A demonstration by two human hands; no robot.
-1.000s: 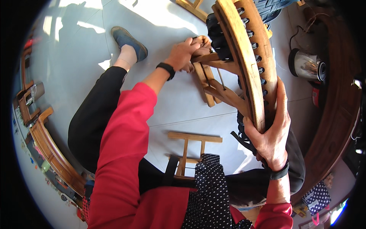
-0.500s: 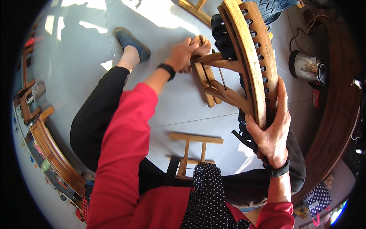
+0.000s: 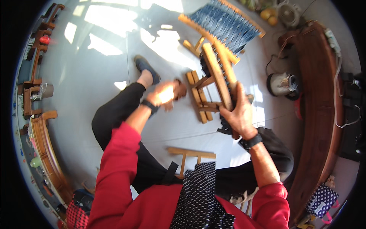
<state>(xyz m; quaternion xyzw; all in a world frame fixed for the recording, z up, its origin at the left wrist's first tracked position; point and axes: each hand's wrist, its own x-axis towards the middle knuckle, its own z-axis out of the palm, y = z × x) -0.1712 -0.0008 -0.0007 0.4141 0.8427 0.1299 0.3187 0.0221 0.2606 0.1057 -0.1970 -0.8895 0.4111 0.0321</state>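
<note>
My right hand (image 3: 241, 114) grips the end of a wooden folding stool (image 3: 217, 74), thumb on one rail and fingers round the other. Dark cord shows along its rails, and its crossed legs and foot bars (image 3: 198, 97) point left. To the left of those foot bars, my left hand (image 3: 164, 95) is closed round a brown, block-like wooden piece (image 3: 180, 90). Motion blurs both, so its exact kind is unclear. The piece is apart from the stool.
Beyond stands another stool with a woven blue seat (image 3: 225, 24). A wooden stool frame (image 3: 192, 153) is between my legs. To the right are an electric kettle (image 3: 283, 84) and a long dark wooden bench (image 3: 318, 114); wooden furniture (image 3: 49, 152) lines the left.
My left hand and the brown piece have come away from the stool's legs, toward the left. The held stool appears lower and farther off, still in my right hand. The view has shifted.
</note>
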